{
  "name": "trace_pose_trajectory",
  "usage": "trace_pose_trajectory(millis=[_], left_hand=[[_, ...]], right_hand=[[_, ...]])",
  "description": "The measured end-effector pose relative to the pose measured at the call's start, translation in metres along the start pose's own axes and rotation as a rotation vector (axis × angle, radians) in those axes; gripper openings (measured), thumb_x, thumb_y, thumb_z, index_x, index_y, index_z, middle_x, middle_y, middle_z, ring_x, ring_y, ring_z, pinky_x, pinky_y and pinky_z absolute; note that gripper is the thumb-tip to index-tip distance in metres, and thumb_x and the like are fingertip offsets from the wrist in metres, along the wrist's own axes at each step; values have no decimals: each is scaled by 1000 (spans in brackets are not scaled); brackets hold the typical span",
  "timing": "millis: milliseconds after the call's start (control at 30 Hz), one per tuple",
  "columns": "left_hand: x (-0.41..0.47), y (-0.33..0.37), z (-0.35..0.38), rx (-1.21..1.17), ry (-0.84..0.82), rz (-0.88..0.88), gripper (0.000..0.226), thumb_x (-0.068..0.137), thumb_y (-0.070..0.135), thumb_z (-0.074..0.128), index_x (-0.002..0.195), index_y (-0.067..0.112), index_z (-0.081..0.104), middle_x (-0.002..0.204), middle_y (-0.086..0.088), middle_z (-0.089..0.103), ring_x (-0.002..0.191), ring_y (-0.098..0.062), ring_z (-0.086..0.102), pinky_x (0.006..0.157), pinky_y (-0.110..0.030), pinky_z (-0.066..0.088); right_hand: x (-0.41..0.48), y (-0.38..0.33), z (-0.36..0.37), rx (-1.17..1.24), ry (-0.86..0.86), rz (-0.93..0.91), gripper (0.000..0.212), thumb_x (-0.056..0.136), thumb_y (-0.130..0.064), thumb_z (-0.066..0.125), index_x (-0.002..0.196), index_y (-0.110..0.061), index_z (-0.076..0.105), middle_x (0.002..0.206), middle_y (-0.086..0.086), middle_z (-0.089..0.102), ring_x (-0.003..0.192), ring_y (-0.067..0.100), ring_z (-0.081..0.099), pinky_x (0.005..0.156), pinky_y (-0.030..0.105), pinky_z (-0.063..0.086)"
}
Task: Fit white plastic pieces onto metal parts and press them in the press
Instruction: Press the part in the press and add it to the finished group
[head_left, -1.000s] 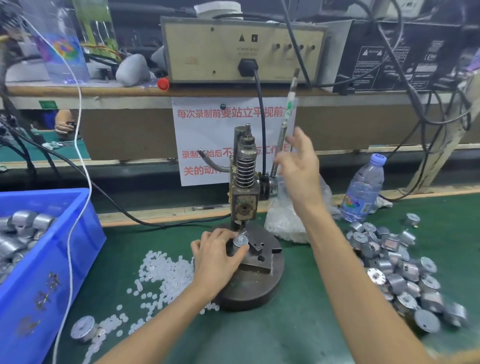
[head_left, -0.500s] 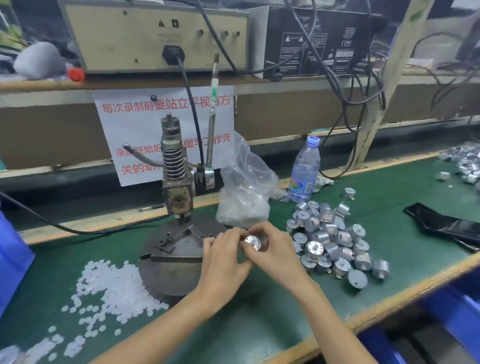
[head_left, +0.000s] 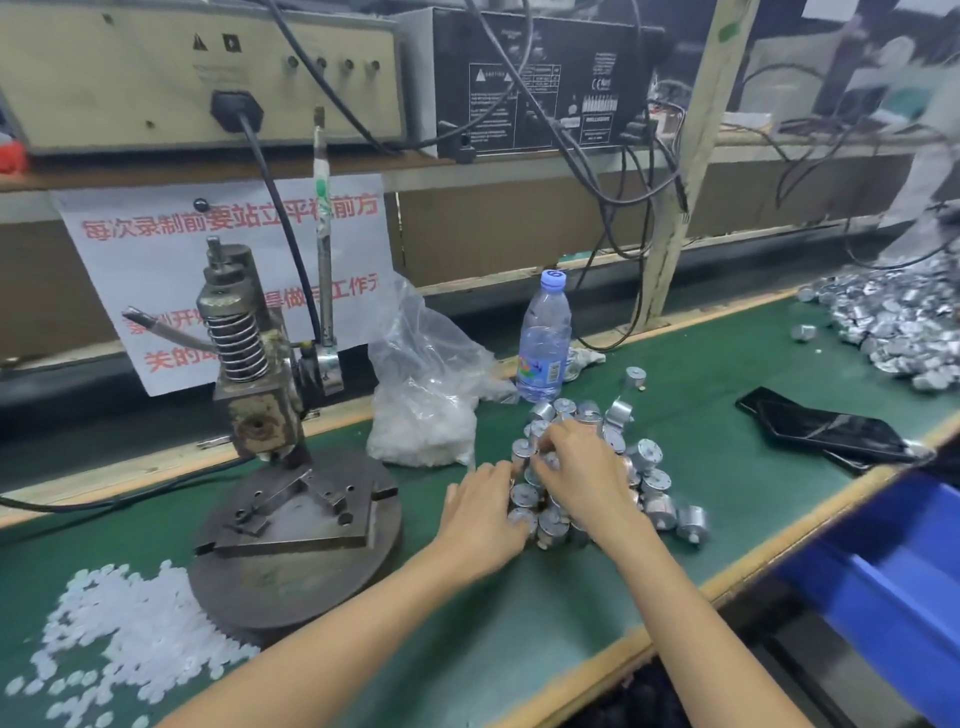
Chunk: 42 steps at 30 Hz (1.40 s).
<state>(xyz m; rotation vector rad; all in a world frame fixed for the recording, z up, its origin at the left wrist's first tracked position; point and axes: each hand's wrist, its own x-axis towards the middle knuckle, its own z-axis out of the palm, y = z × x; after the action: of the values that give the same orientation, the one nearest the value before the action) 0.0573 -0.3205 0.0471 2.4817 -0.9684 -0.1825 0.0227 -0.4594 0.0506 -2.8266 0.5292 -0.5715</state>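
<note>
While both hands are at the heap of metal parts (head_left: 649, 457) on the green bench (head_left: 701, 519), the head view shows the press (head_left: 254, 395) standing just left of them. The left hand (head_left: 483, 514) lays nearly straight fingers against the heap's near-left side and holds nothing. The right hand (head_left: 582, 478) lies over the heap with its fingers bent down among the parts; blur hides whether it grips one. White plastic pieces (head_left: 130, 639) lie scattered by the press's base, at its front left. Behind the press, a paper sign (head_left: 156, 249) reads in red 每次录制前要站立平视前方; the lower lines are partly hidden. The black box (head_left: 545, 83) on the shelf carries a CE mark and a warning triangle, and its small print is unreadable
</note>
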Motion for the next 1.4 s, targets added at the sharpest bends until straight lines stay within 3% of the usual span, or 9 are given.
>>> trace_pose_trajectory(millis=[133, 333, 567, 733, 900, 1100, 1267, 1333, 1400], left_hand=[[-5, -11, -1, -29, 36, 23, 44, 84, 22, 56, 126, 21, 42, 124, 2, 48, 119, -18, 41, 95, -30, 27], [-16, -24, -13, -11, 80, 109, 44, 85, 21, 54, 127, 21, 42, 124, 3, 46, 119, -18, 39, 94, -29, 24], [-52, -60, -46, 15, 209, 92, 30, 84, 19, 54, 113, 21, 51, 109, 8, 52, 103, -13, 45, 82, -22, 23], [-89, -98, -85, 99, 284, 26, 11, 81, 17, 52, 88, 21, 45, 95, 3, 55, 94, -20, 48, 73, -26, 24], [-143, -136, -138, 156, 399, -71, 14, 79, 16, 54, 92, 23, 53, 95, 6, 59, 96, -16, 48, 75, -26, 21], [-242, -184, -212, 230, 582, -245, 28, 77, 18, 58, 105, 20, 63, 101, 7, 64, 101, -16, 53, 86, -34, 33], [-310, -229, -258, 281, 664, -522, 20, 80, 17, 62, 99, 16, 65, 99, 2, 66, 98, -24, 57, 88, -40, 40], [-330, -252, -267, 336, 589, -665, 16, 81, 19, 61, 97, 18, 63, 101, 1, 66, 102, -25, 57, 84, -35, 40], [-345, -275, -271, 386, 382, -829, 22, 81, 18, 57, 103, 19, 59, 109, -1, 64, 110, -25, 54, 83, -32, 39]], right_hand=[[-1, 1, 0, 42, 7, 9, 20, 90, -27, 55, 103, -15, 63, 108, 1, 58, 102, 24, 55, 64, 28, 30], [-7, -2, -15, 219, 75, 54, 16, 92, -22, 52, 95, -13, 64, 99, 3, 60, 88, 24, 59, 70, 34, 44], [-29, -75, -15, 434, 32, -230, 8, 87, -17, 59, 83, -13, 65, 70, -8, 59, 63, 14, 51, 64, 36, 46], [-42, -149, -4, 479, -64, -409, 9, 86, -20, 59, 92, -18, 65, 76, -10, 61, 73, 15, 58, 67, 33, 48], [-48, -225, -4, 536, -73, -599, 13, 88, -18, 56, 99, -14, 62, 86, -3, 65, 77, 23, 60, 69, 40, 49], [-58, -344, -11, 533, -136, -936, 20, 92, -21, 52, 106, -10, 60, 98, 6, 64, 90, 29, 59, 75, 44, 46], [-77, -437, -12, 525, -163, -1125, 21, 91, -21, 50, 109, -13, 57, 102, 6, 62, 93, 31, 58, 71, 39, 46], [-83, -469, -6, 456, -211, -1184, 21, 92, -22, 47, 109, -13, 56, 106, 6, 59, 97, 31, 56, 74, 39, 47], [-88, -497, 3, 386, -280, -1232, 20, 92, -20, 46, 107, -12, 56, 109, 7, 58, 101, 30, 54, 76, 39, 44]])
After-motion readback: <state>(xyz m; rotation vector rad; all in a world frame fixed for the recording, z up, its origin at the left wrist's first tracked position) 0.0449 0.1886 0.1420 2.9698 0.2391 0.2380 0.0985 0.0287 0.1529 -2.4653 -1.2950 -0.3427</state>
